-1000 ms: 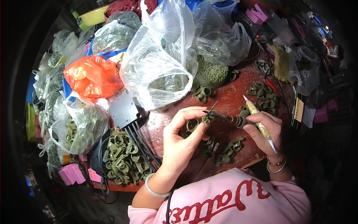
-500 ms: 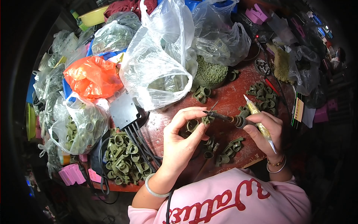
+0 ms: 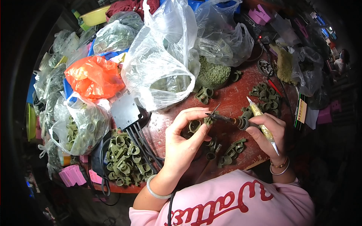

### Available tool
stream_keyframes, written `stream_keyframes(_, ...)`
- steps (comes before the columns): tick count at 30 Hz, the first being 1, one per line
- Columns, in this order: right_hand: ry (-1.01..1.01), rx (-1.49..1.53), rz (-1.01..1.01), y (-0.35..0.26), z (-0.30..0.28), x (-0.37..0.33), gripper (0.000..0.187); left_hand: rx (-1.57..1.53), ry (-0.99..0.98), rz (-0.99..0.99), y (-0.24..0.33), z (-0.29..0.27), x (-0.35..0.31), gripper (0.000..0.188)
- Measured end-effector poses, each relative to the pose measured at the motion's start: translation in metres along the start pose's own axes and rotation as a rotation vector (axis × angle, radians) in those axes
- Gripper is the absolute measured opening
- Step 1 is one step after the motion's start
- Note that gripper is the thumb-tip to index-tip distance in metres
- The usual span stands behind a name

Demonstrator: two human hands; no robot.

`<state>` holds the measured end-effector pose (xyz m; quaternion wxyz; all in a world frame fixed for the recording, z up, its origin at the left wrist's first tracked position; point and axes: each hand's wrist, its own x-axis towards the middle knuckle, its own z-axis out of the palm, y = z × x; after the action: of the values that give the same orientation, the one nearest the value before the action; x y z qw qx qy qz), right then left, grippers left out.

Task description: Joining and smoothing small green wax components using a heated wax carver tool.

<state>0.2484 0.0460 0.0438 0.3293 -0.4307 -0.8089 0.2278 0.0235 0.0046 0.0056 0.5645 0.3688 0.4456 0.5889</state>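
My left hand [image 3: 180,137] pinches a small olive-green ring piece [image 3: 208,120] between thumb and fingertips. My right hand [image 3: 269,133] grips a dark, thin-tipped tool like a soldering iron [image 3: 223,118]; its tip reaches the green piece at my left fingertips. Whether the tip touches the piece is hard to tell. Across the same right hand lies a yellow-speckled, pen-shaped tool [image 3: 263,124] with pale pointed ends. Beneath and around my hands, loose green ring pieces [image 3: 233,151] lie on the red tabletop [image 3: 160,132].
At the left sits a heap of green rings [image 3: 126,160] beside a metal box [image 3: 125,112] with black cables. Clear plastic bags [image 3: 160,71] and an orange bag [image 3: 93,77] crowd the back. A mound of green granules [image 3: 213,73] stands behind my hands. More rings [image 3: 267,97] lie to the right.
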Motion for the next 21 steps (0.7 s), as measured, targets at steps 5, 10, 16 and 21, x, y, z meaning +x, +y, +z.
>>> stream_keyframes(5,0.001,0.002,-0.002,0.000,-0.001,-0.001,0.018,-0.013,0.003,0.002,0.000,-0.001,0.000,0.023)
stream_keyframes(10,0.069,0.141,0.179,0.006,0.000,-0.007,0.017,-0.020,0.012,-0.007,0.003,0.001,0.000,0.024)
stream_keyframes(16,0.036,0.554,0.333,-0.009,0.019,0.005,0.023,-0.060,-0.049,0.009,0.000,0.003,-0.003,0.024)
stream_keyframes(21,-0.027,0.731,0.385,-0.027,0.034,0.018,0.025,-0.019,-0.088,0.064,0.002,0.003,-0.002,0.022)
